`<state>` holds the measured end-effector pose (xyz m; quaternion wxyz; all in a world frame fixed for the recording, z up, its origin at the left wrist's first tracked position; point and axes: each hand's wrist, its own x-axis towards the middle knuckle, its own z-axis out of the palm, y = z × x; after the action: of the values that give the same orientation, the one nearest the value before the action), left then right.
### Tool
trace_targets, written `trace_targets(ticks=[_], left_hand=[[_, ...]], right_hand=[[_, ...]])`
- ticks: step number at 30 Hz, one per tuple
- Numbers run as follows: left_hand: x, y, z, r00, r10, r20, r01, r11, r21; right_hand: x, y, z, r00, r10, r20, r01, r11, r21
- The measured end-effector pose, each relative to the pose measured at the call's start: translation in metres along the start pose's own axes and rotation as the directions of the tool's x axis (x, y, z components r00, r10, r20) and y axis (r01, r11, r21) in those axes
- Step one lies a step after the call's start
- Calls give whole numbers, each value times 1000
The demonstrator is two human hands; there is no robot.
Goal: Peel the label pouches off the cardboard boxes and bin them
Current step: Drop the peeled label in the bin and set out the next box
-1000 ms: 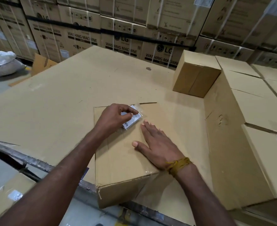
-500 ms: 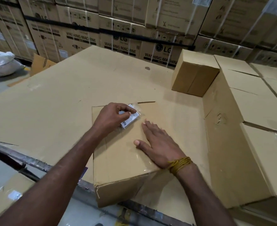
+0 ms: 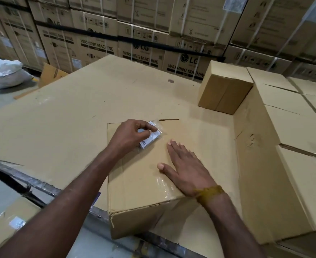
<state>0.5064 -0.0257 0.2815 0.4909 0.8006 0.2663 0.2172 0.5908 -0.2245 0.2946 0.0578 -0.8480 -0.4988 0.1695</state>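
Dim, warm indoor light, even from overhead; no hard highlights. Soft shadows under the right hand [image 3: 187, 170] & beside the small upright box [image 3: 224, 90]. Faint glare on clear tape [image 3: 164, 185] at box edge. Wide-angle bend: stacked washing machine cartons [image 3: 101, 45] lean at frame edges. Forearms slightly blurred near bottom; carton print soft, some still readable.
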Motion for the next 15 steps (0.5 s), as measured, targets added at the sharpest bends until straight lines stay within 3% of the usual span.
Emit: trace_targets(ticks=[3,11,13,15], left_hand=[[-1,-1,-1,1000,5,-7,-5,1000,-20],[0,1,0,1000,12,-1,-12,999,31],[2,1,0,1000,13,-1,-12,999,45],[3,0,1,1000,6,-3,-6,999,36]], right_hand=[[14,-4,2,999,37,-18,-37,999,-30],[-39,-4,0,986,-97,139,99,995,-7],[-21,5,-3,988,-99,115,101,995,-14],[4,21,-7,1000,-11,19,11,999,-47]])
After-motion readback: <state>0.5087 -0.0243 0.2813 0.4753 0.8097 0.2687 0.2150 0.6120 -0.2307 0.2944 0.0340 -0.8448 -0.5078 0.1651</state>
